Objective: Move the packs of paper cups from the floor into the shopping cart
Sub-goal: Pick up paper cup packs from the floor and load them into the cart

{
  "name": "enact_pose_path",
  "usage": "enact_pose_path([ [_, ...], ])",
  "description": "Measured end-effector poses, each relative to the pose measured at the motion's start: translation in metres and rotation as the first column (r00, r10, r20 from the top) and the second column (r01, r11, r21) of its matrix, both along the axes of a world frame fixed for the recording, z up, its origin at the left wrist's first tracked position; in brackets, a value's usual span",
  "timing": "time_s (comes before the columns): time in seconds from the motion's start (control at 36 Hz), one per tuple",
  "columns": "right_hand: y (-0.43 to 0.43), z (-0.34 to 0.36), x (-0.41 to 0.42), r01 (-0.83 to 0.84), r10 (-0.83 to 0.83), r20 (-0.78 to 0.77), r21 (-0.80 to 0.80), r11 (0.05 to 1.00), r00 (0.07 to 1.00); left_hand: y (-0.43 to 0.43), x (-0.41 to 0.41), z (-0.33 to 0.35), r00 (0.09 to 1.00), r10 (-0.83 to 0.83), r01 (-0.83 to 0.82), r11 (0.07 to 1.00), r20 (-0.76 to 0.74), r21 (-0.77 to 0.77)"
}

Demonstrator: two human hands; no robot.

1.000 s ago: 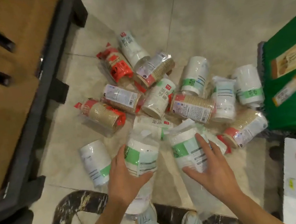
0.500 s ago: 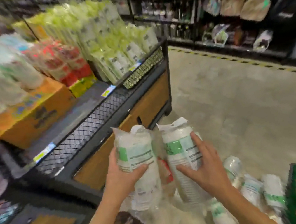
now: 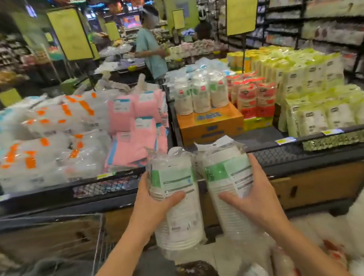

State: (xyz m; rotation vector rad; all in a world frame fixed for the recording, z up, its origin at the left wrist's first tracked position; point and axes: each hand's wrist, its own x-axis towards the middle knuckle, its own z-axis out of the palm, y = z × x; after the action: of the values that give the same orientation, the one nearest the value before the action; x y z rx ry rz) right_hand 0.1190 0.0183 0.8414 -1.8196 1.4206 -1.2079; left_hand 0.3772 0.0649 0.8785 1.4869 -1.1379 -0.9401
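My left hand [image 3: 154,208] grips one pack of white paper cups with a green label [image 3: 179,219], held upright at chest height. My right hand [image 3: 255,200] grips a second pack of the same kind [image 3: 226,178] right beside it. Both packs are in clear plastic wrap. The shopping cart [image 3: 96,235] shows its wire rim and basket at the lower left, below and left of my left hand. More cup packs [image 3: 285,269] lie blurred on the floor at the lower right.
A low display stand with a black mesh rim [image 3: 285,152] stands straight ahead, stacked with cup packs, pink and white packages and an orange box [image 3: 209,124]. Shelves [image 3: 334,6] line the right side. A person in a teal shirt [image 3: 150,49] stands behind the display.
Both hands lifted the two packs off the floor pile to chest height. My view swung up from the floor to the display stand, and the cart came into sight at the lower left.
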Motion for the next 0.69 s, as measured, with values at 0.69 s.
enact_pose_path([
  [0.69,0.011,0.017,0.484,-0.661,0.664,-0.073,0.057,0.748,0.744,0.167,0.387,-0.023,0.72,0.677,-0.685,0.729,-0.149,0.003],
])
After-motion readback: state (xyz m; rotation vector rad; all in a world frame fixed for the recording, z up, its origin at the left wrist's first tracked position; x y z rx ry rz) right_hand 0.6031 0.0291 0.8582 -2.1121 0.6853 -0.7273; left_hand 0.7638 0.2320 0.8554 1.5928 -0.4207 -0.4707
